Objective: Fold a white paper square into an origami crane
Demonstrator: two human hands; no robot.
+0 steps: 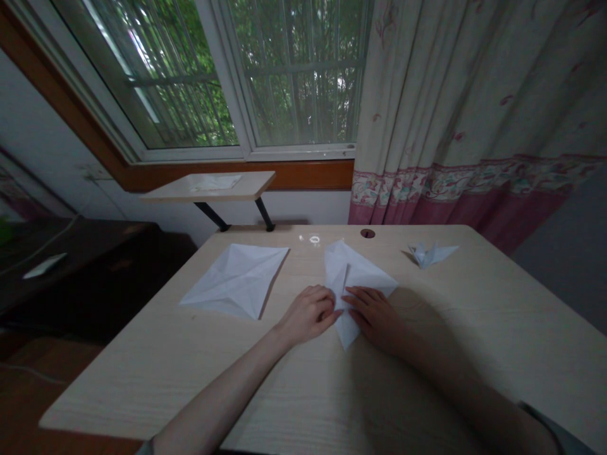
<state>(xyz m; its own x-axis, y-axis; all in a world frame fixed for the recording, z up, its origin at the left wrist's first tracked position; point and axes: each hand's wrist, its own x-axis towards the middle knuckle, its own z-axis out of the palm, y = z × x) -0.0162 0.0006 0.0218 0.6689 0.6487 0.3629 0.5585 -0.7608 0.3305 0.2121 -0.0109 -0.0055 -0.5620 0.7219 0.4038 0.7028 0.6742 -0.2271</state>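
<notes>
A white sheet of paper (353,275), partly folded into a kite-like shape, lies on the light wooden table (294,379) in front of me. My left hand (308,313) rests at its left edge with fingers curled, pinching the paper's fold. My right hand (377,313) lies flat on the lower right part of the same paper, fingers stretched toward the left hand and pressing it down.
A second white sheet (237,279), creased and unfolded, lies to the left. A small folded paper figure (431,254) sits at the far right. A cable hole (367,233) is at the table's back edge. Behind are a small shelf (208,186), window and curtain (474,107).
</notes>
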